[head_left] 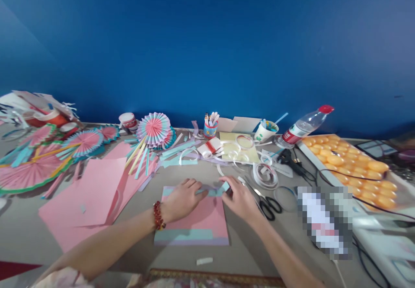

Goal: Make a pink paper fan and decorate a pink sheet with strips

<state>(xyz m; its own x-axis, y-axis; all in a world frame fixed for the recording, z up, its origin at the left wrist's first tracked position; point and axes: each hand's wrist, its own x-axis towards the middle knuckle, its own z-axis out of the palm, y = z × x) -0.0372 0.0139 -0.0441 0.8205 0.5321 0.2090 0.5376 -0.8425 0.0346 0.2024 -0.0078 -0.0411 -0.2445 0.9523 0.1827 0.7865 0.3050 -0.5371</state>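
A pink paper sheet lies flat in front of me, with purple edging and a light blue band along its near side. Another light blue paper strip runs along its far edge. My left hand rests flat on the sheet's upper left, thumb out against the strip, a red bead bracelet on its wrist. At the upper right corner, my right hand pinches the strip's end between thumb and fingers; this end lifts slightly. Black-handled scissors lie just right of that hand.
Large pink sheets and pleated paper fans spread to the left. Rolls of white tape, a paper cup and a plastic bottle stand beyond. Orange balloon-like pieces fill a tray at right, with cables nearby.
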